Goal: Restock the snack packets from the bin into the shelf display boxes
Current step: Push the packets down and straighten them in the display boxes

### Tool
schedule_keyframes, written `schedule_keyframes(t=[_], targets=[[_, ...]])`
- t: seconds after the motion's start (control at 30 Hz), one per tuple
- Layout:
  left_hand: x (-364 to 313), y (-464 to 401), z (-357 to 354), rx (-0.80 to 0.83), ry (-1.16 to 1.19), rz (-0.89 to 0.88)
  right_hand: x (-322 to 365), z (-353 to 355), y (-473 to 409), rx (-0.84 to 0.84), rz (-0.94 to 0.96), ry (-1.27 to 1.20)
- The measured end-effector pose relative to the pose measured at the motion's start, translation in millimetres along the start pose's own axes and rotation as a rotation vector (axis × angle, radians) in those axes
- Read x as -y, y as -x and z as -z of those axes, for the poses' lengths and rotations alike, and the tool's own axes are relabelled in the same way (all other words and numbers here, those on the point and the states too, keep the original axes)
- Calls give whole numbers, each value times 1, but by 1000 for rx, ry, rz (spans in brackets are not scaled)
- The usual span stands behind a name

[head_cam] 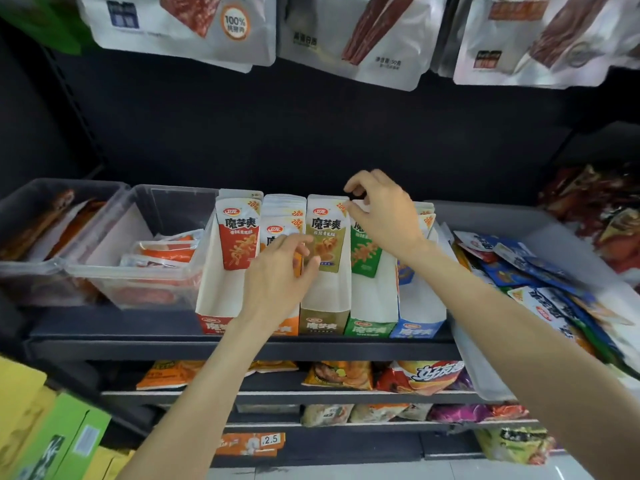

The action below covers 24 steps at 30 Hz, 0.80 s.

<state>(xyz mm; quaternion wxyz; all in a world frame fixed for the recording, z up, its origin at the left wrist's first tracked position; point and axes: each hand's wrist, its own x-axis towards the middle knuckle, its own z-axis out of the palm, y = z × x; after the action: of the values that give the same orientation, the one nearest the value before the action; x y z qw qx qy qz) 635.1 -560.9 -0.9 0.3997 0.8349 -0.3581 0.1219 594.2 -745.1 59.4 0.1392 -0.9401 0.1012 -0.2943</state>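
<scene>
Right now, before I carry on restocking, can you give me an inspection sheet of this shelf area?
Surface: dark metal shelf, holding all boxes and bins.
Job's things: five upright cardboard display boxes side by side: red, orange, olive-brown, green, blue; grey plastic bin at right, full of loose blue snack packets.
Clutter: two clear plastic tubs at left with orange packets.
Grippers: left hand touches the olive-brown box's front; right hand is at the green box's top, fingers curled; whether it pinches a packet is unclear.
Cables: nothing seen.
Surroundings: white pouches hanging above; snack bags on lower shelves; green and yellow cartons bottom left.
</scene>
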Motion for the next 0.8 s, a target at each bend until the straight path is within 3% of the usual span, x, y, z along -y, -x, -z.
schedule_keyframes(t=[0.13, 0.23, 0.33, 0.5, 0.6, 0.8], targets=[[-30, 1, -4, -163, 248, -378, -13, 63, 48, 50, 27, -74], [-63, -1, -17, -120, 302, -614, -44, 110, 95, 48, -26, 21], [-107, -3, -36, 55, 313, -690, -91, 145, 136, 170, -241, 90], [-171, -22, -98, 558, 203, -635, -160, 169, 188, 362, -513, 383], [-196, -38, -143, 693, 140, -701, -172, 177, 201, 446, -563, 372], [-222, -62, -193, 874, -287, -1035, -181, 184, 202, 465, -529, 359]])
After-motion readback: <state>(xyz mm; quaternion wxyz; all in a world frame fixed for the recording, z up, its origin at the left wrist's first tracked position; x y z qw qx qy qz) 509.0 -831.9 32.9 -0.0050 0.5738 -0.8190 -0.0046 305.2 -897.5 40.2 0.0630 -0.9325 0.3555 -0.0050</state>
